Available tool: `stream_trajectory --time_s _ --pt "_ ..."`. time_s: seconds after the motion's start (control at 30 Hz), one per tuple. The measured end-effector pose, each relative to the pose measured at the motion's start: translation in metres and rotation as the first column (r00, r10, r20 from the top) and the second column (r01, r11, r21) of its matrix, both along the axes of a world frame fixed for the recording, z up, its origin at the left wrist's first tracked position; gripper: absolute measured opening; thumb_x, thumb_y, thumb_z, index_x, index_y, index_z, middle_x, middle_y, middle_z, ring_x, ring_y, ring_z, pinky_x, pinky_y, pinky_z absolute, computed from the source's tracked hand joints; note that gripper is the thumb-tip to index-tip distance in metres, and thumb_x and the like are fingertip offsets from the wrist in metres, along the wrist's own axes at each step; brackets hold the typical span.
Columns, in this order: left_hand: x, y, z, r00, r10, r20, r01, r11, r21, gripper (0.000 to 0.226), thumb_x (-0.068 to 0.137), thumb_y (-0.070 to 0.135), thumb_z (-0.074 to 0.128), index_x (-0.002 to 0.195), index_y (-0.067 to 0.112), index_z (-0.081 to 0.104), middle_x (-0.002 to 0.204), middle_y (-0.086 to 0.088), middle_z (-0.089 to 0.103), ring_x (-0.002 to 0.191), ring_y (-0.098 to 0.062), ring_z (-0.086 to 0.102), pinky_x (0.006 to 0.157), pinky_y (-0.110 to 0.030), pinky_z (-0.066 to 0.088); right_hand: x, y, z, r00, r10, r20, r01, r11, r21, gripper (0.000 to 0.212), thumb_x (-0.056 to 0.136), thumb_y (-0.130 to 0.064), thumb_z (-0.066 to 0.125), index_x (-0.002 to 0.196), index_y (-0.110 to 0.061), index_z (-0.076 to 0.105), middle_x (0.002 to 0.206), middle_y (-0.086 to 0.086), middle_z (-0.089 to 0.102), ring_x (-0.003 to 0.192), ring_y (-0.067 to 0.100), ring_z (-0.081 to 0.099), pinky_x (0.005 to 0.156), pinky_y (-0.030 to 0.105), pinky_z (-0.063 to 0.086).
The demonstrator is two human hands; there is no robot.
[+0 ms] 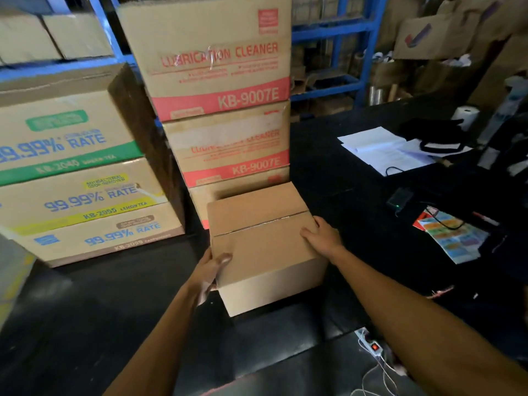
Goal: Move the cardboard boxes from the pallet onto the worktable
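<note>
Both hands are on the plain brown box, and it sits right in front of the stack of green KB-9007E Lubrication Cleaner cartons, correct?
Not quite: in the head view the KB-9007E Lubrication Cleaner cartons have red bands and lettering, not green. The rest holds: the left hand and right hand are both on the plain brown box, which sits right in front of that stack.

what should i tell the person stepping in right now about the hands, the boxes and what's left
Left hand: grips the near left corner of the plain cardboard box, thumb on top.
Right hand: lies flat on the box's right top edge, fingers straight.
The box sits at the left edge of the black worktable, against the printed stack.
The Lubrication Cleaner boxes are stacked behind it; the 99.99% rate boxes are stacked to the left. The pallet itself is not visible.
Done: one plain box is at the table.
Left: whether it is fully set down is unclear; the stacked boxes remain.
</note>
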State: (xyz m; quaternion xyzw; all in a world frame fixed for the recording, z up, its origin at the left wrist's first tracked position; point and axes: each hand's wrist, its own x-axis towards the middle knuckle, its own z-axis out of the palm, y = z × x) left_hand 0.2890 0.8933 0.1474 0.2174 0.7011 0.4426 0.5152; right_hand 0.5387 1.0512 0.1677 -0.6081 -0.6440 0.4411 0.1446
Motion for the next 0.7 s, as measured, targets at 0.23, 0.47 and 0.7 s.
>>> stream_trajectory --time_s 0.23,0.47,0.7 --pt "0.013 0.009 -0.001 0.994 0.103 -0.031 -0.101 0.993 0.054 0.055 0.096 0.024 0.059 0.148 0.029 0.041 0.129 -0.010 0.061 0.112 -0.031 0.061 0.091 -0.048 0.053 0.007 -0.003 -0.013 1.000 -0.011 -0.016 0.012 0.994 0.108 0.055 0.094 -0.049 0.058 0.141 -0.024 0.045 0.131 0.004 0.059 0.119 0.026 0.056 0.099 0.045 0.048" --pt "0.024 0.006 0.001 0.992 0.111 -0.059 -0.110 0.994 0.029 0.053 0.096 0.029 0.057 0.146 0.028 0.038 0.129 -0.009 0.059 0.108 -0.027 0.061 0.083 -0.043 0.052 0.009 -0.006 -0.008 1.000 0.008 -0.006 -0.007 0.993 0.115 0.050 0.099 -0.041 0.053 0.144 -0.023 0.042 0.136 0.004 0.057 0.126 0.027 0.054 0.101 0.044 0.044" --pt "0.013 -0.016 0.002 0.983 0.172 -0.066 -0.171 0.985 0.020 0.049 0.097 0.027 0.056 0.144 0.027 0.042 0.127 -0.010 0.061 0.108 -0.030 0.061 0.084 -0.043 0.052 -0.006 -0.022 -0.007 0.998 0.068 -0.007 -0.067 0.992 0.106 0.052 0.099 -0.041 0.054 0.146 -0.023 0.040 0.137 0.005 0.055 0.127 0.028 0.052 0.102 0.043 0.043"
